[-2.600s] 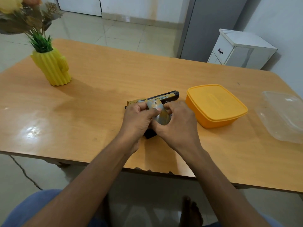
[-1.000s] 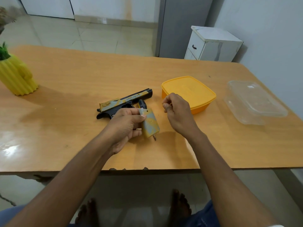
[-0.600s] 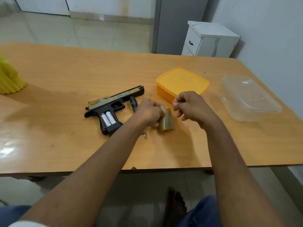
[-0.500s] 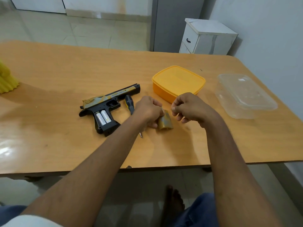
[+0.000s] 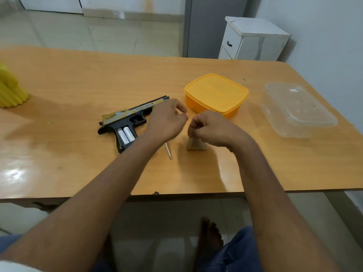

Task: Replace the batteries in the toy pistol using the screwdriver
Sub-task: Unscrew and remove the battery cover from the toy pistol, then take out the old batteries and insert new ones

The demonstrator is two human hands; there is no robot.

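- Plainly, the nearest risk sits by the right hand [image 5: 210,127]: its fingers are curled tight, perhaps pinching a small screw, though I cannot tell what, if anything, is inside. A loosened pinch could let something tiny roll off the worktop [image 5: 68,169].
- The cover [image 5: 195,145] lies just under that hand, right of the pistol [image 5: 127,122]; a careless wrist could knock it.
- The screwdriver [image 5: 168,152], its shaft showing between pistol and cover, might get nudged by the left forearm.
- The left hand [image 5: 167,119] hovers blurred beside the pistol's barrel, fingers loosely bent, holding nothing I can see.
- The pistol lies flat on its side, black and tan, grip open with two silver batteries [image 5: 125,135] exposed.
- The orange box [image 5: 216,93] stands beyond it.
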